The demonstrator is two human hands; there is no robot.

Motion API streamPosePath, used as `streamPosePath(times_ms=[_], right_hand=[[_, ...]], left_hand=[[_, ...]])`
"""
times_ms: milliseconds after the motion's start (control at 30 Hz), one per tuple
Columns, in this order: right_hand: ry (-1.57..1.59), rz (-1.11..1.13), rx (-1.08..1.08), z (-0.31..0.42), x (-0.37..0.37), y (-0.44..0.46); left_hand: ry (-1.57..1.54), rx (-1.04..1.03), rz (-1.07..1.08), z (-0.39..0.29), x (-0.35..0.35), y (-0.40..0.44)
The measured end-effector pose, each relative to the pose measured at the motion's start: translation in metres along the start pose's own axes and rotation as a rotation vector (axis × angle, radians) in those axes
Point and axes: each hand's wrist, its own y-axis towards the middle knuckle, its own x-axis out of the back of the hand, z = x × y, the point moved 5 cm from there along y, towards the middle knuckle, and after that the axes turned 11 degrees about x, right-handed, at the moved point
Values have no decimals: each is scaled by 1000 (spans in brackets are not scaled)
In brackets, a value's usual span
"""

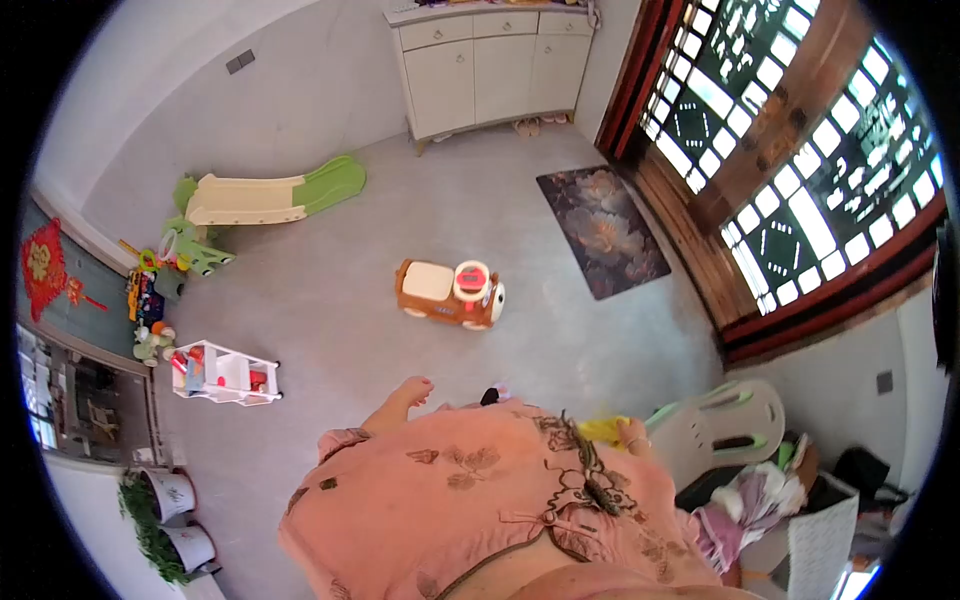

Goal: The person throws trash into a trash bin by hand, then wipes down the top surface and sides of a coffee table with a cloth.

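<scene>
Yellow cloth (pixel 603 431) is at my right side, front edge of my pink top (pixel 480 470). Right hand (pixel 633 434) is closed on it as far as I can see; my top covers part of the grip. Left hand (pixel 416 391) is out past the top's other side, over the floor (pixel 340 320), fingers loosely bent; can't tell how far closed.

Beige-and-green plastic chair (pixel 725 425) just right of the cloth, pile of clothes (pixel 755 505) beyond it, nearer me. Ahead on the floor: brown ride-on car (pixel 450 293), upright, steering wheel toward the right. White cart (pixel 228 375) to the left, red items inside. Green-and-cream slide (pixel 270 198) farther off along the left wall. Flowered mat (pixel 604 232) lies before the wooden doors (pixel 790 120). White cabinet (pixel 490 75) against the far wall. Two potted plants (pixel 172 495) stand near left.
</scene>
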Motion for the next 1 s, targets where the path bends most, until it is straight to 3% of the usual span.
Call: streamPosePath(times_ms=[100,200,300,400,467,533,567,600,667,700,767,867,900,933,967,1000], right_hand=[[69,-65,-106,-9,12,39],[263,-11,-140,33,51,43],[201,27,-89,38,64,107],[121,85,-23,44,78,186],[65,132,33,52,88,245],[3,180,98,65,100,309],[-29,208,132,71,107,341],[-68,231,167,79,115,376],[-158,284,250,93,131,450],[-223,311,298,100,139,490],[-385,347,418,136,144,581],[-400,278,553,249,210,624],[-381,291,557,265,214,651],[-782,355,832,286,203,679],[-1191,418,1116,306,188,700],[-1115,461,1062,340,204,690]], left_hand=[[116,-58,-28,-80,12,43],[27,-174,-79,-156,26,37],[-90,-265,-57,-205,31,47],[-159,-337,-72,-223,37,60],[-155,-242,-124,-220,43,64],[-155,-85,-197,-192,44,89],[-177,-103,-260,-158,34,117],[-202,-126,-327,-138,31,137],[-194,272,-275,-122,23,122],[-222,292,-274,-116,12,123],[-79,254,-245,-118,-15,126],[-997,356,-300,-211,-18,59],[-984,229,-320,-227,-14,68],[-977,110,-336,-238,-17,78],[-907,117,-343,-249,-16,83],[-955,69,-415,-266,-14,75]])
